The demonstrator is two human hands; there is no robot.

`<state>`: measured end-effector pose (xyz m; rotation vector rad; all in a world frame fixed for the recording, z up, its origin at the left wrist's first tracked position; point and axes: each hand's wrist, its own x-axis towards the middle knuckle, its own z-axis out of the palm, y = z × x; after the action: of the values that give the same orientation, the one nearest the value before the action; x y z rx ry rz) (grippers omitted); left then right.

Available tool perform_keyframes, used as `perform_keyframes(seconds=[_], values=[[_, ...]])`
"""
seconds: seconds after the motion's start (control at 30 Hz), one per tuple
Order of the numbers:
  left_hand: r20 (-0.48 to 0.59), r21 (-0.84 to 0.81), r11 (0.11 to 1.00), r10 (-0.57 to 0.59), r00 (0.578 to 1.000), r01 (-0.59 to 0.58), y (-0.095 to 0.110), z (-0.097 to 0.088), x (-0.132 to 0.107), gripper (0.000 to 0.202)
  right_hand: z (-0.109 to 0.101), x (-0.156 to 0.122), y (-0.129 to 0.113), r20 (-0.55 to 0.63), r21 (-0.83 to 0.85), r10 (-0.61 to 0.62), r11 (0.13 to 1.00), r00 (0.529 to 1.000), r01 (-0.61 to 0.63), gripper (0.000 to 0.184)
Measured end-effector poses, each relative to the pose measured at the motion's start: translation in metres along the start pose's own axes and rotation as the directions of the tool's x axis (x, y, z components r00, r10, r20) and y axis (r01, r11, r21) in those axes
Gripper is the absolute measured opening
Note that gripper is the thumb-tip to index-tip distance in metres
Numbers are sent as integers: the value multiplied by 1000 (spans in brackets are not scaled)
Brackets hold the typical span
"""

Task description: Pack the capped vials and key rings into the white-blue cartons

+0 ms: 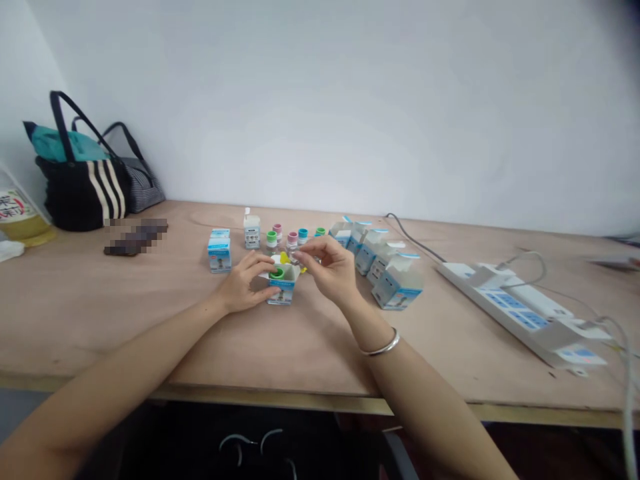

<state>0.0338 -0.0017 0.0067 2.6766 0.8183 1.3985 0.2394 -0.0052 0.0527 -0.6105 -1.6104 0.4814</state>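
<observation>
Green-capped bottle (pixel 277 273) stands upright in an open box (pixel 283 293); left grip (pixel 245 283) clasps the box, right grip (pixel 326 267) pinches, its hold unclear.

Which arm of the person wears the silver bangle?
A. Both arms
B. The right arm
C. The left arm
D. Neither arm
B. The silver bangle circles the right arm just behind the right hand, while the left arm shows no bangle.

Left hand (pixel 244 283) cupped low, right hand (pixel 326 268) raised, fingers pinched
</observation>
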Motion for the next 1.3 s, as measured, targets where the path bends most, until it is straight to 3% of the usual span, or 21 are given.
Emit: perform_keyframes(seconds=[0.27, 0.43, 0.53, 0.7, 0.77, 0.83, 0.97, 1.03, 1.13, 1.3], values=[[10, 12, 1000, -15, 1000, 15, 2, 0, 0, 31, 12, -9, -6, 47, -48, 191, 981, 980, -189, 19], [7, 24, 1000, -16, 1000, 16, 4, -1, 1, 30, 11, -8, -5, 90, -352, 89, 934, 992, -52, 11], [-22, 30, 999, -22, 999, 23, 4, 1, 0, 39, 8, -7, 0, 73, -424, 71, 905, 995, -34, 14], [-233, 19, 979, -192, 953, 202, 1, 4, -5, 63, 5, -10, 15, -24, -274, 315, 911, 949, -309, 13], [-218, 14, 975, -215, 952, 223, 1, 3, -7, 57, 5, -12, 19, 15, -188, 430, 888, 903, -420, 19], [-154, 16, 986, -160, 975, 164, 2, 2, -6, 46, 7, -14, 20, 90, -87, 511, 859, 855, -505, 25], [-101, 57, 998, -35, 994, 41, 6, 2, -4, 26, 10, -16, 16, 291, 120, 525, 810, 800, -575, 28], [-136, 75, 996, -42, 990, 53, 7, 3, -4, 23, 10, -15, 14, 340, 188, 481, 807, 808, -560, 29], [-156, 35, 998, -55, 986, 61, 6, 5, -4, 18, 8, -14, 11, 310, 224, 409, 846, 859, -484, 30], [-144, 2, 1000, -27, 989, 28, 4, 6, -4, 20, 2, -11, 8, 261, 10, 283, 955, 923, -296, 28]])
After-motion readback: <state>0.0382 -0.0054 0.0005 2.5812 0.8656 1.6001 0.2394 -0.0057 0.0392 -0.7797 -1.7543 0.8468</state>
